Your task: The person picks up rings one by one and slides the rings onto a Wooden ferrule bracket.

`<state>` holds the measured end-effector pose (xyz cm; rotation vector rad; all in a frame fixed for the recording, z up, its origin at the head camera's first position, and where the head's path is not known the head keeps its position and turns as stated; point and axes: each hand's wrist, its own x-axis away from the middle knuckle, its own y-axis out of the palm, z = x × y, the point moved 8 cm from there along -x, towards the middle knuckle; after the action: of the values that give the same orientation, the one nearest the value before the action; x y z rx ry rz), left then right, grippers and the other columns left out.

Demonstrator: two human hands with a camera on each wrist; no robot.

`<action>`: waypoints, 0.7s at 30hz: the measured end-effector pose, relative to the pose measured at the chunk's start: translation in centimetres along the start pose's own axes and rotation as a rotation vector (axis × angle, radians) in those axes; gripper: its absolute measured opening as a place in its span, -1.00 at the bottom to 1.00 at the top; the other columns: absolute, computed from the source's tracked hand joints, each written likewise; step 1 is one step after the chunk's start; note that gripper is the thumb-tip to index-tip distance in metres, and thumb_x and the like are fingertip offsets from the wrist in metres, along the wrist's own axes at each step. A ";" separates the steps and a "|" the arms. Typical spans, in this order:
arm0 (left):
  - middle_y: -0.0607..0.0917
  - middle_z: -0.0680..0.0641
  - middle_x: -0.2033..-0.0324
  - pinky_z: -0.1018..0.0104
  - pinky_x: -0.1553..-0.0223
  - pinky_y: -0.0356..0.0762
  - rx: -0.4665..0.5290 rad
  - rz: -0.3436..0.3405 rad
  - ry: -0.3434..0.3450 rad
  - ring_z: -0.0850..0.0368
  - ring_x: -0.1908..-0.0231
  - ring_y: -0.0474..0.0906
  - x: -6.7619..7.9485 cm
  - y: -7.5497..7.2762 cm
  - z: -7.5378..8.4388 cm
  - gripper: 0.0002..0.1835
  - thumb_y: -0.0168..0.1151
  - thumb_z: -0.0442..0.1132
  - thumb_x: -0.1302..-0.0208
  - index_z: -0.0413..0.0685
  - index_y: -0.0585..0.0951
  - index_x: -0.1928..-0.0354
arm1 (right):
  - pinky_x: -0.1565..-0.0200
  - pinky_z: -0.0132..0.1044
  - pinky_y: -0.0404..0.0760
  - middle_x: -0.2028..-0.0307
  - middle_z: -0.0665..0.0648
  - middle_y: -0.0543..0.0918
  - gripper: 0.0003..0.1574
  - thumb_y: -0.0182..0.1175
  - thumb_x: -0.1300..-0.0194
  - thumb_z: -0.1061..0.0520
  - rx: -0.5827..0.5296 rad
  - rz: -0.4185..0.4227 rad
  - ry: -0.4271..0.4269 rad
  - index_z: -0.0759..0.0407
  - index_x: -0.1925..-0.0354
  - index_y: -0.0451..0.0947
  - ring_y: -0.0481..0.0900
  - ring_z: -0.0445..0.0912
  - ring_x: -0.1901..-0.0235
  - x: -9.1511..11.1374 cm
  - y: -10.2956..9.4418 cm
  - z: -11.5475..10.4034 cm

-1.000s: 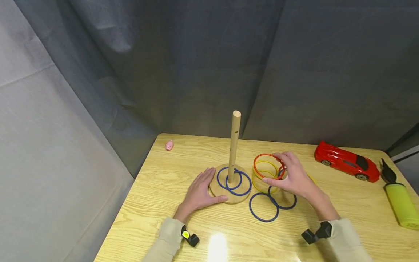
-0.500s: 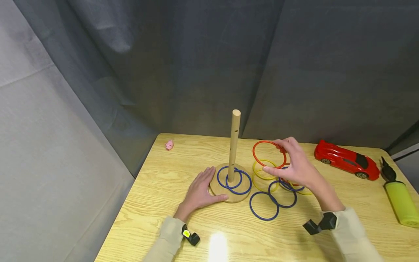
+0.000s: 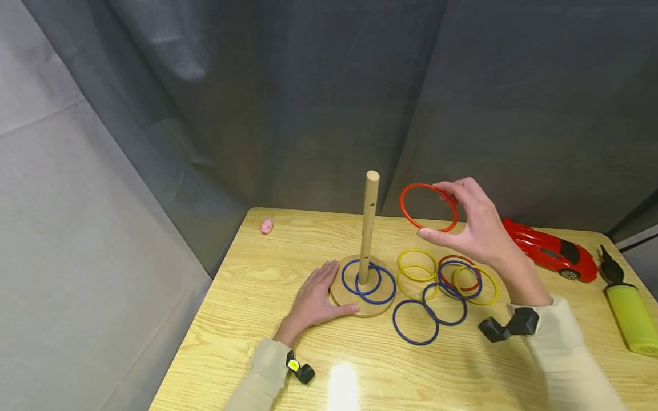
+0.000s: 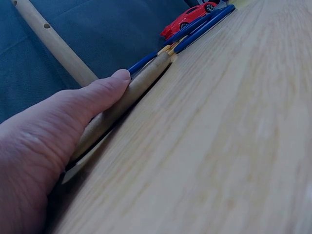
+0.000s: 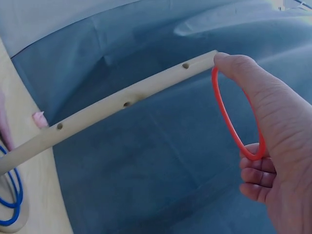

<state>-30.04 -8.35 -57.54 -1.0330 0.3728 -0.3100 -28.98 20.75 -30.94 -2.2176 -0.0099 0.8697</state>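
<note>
Aloft, the right hand (image 3: pixel 480 228) pinches a red ring (image 3: pixel 428 207) beside the peg (image 3: pixel 368 228).

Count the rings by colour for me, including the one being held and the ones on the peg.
blue rings: 5, two of them round the peg
yellow rings: 3
red rings: 2, one of them held up by the right hand
Total: 10
</note>
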 end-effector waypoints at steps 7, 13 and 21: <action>0.11 -0.01 -0.65 0.11 -0.65 -0.10 0.002 0.005 -0.005 0.05 -0.64 -0.04 0.0 -0.2 -0.2 0.37 0.20 0.69 -0.03 -0.05 0.07 -0.67 | 0.07 -0.47 0.39 0.06 0.12 0.54 0.00 0.72 0.22 0.10 -0.018 0.065 -0.053 0.17 -0.25 0.59 0.41 -0.14 0.09 -2.1 -0.9 -1.9; 0.11 0.00 -0.65 0.14 -0.65 -0.12 0.007 0.003 -0.017 0.07 -0.64 -0.06 0.1 -0.2 -0.4 0.37 0.18 0.71 -0.01 -0.03 0.06 -0.68 | 0.06 -0.46 0.41 0.08 0.12 0.54 -0.02 0.71 0.20 0.08 -0.031 0.087 -0.087 0.18 -0.24 0.60 0.43 -0.16 0.10 -3.7 -1.2 -3.5; 0.15 -0.02 -0.64 0.12 -0.64 -0.07 0.009 0.018 -0.004 0.06 -0.63 -0.02 0.1 -0.2 -0.3 0.37 0.21 0.69 -0.02 -0.05 0.09 -0.67 | 0.06 -0.40 0.39 0.09 0.07 0.53 -0.01 0.72 0.20 0.06 -0.068 0.068 -0.137 0.12 -0.26 0.60 0.42 -0.14 0.09 -5.0 -0.3 -5.4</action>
<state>-30.12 -8.75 -57.54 -1.0208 0.3767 -0.2931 -29.51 16.23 -25.14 -2.2275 -0.0295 1.0723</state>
